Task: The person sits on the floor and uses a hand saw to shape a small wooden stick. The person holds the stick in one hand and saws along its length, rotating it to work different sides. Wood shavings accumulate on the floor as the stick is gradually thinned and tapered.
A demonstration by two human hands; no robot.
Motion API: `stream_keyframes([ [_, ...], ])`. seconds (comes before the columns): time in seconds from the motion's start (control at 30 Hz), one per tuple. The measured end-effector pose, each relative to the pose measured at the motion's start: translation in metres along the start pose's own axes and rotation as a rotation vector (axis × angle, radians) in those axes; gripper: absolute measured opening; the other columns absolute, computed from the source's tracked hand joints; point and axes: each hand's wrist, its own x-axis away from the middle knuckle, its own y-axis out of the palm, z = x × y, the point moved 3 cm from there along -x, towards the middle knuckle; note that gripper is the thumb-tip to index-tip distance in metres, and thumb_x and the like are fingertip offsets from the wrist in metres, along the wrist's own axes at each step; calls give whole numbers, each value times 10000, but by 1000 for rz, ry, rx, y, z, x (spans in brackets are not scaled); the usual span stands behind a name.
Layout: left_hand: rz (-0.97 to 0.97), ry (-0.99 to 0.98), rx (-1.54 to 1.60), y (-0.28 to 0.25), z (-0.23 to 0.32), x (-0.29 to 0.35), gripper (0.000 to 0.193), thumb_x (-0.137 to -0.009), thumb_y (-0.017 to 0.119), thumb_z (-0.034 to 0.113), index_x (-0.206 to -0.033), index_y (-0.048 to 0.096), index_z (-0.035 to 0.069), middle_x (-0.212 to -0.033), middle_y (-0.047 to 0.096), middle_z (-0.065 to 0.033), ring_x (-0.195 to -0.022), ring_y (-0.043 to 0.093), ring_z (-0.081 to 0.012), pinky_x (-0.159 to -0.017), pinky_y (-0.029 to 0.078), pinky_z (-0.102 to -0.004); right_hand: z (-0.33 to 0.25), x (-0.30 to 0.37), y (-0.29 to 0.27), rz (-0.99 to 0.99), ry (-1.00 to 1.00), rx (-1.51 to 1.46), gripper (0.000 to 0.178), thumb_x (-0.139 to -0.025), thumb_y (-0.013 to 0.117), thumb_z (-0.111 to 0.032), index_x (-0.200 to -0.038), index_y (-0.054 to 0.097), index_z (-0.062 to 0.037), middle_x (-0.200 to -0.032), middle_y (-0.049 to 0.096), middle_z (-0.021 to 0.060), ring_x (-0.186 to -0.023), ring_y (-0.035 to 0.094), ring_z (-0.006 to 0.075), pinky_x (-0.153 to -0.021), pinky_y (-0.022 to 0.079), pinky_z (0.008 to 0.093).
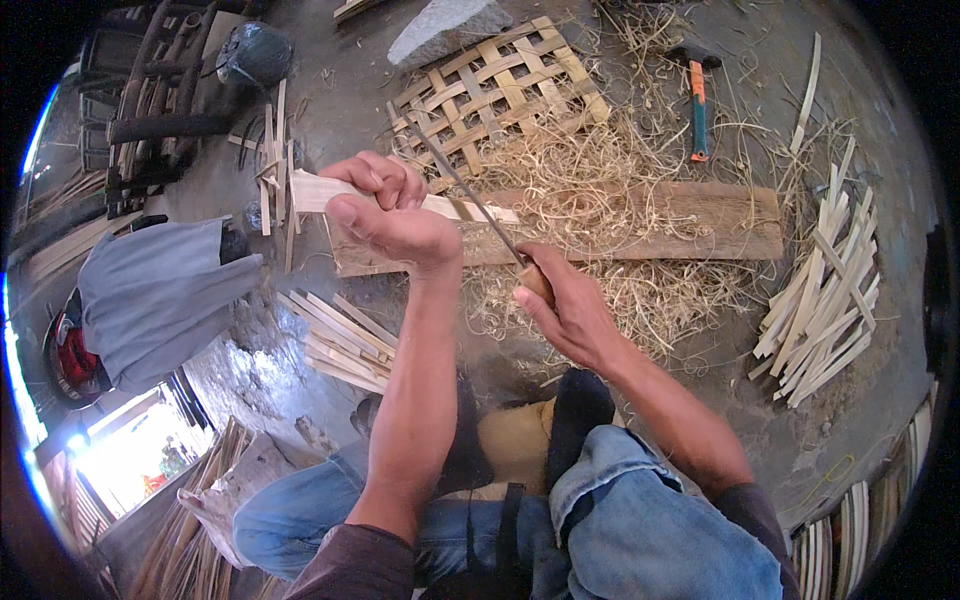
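Note:
My left hand (385, 205) is closed round a pale, flat bamboo strip (322, 190), whose wide end juts out past the thumb. My right hand (570, 308) grips the wooden handle of a long, narrow-bladed knife (470, 190). The blade slants up and to the left, crossing the strip just right of my left fist. Beneath both lies a wooden board (725, 222) strewn with thin curly shavings (610, 215). Whether the edge is biting into the strip cannot be made out.
Beyond the board are a woven bamboo panel (500, 85), a stone (447, 30) and a hammer (698, 110). Cut strips are heaped at right (825, 285), with another bundle (345, 340) beside my left forearm. A grey cloth (160, 290) hangs at left.

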Motion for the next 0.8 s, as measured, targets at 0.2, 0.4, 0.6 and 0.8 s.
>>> stream_keyframes([
  [0.2,40,-18,-29,6,1,1,588,-909,383,698,-801,289,127,-647,279,29,-525,235,-53,-452,186,-207,26,-2,14,-98,319,-57,403,-916,554,-195,-1228,411,17,-829,598,228,-815,612,408,-739,469,467],
  [0.4,59,-48,-33,8,5,3,644,-855,435,750,-805,302,123,-671,288,33,-540,239,-49,-457,190,-203,44,6,26,-70,219,58,428,-920,537,-206,-1245,396,33,-877,607,252,-842,614,429,-764,457,498],
  [0.6,22,-36,75,8,1,4,647,-834,480,745,-822,330,116,-719,316,14,-583,268,-48,-485,226,-194,25,20,11,35,177,-20,452,-916,538,-205,-1264,382,37,-927,605,294,-815,613,468,-745,478,522],
  [0.8,-44,-64,141,12,-5,7,570,-875,518,660,-852,342,120,-752,335,7,-614,309,-60,-526,282,-193,20,-1,22,-136,200,112,349,-912,541,-211,-1140,413,21,-923,607,295,-818,609,469,-739,467,540],
])
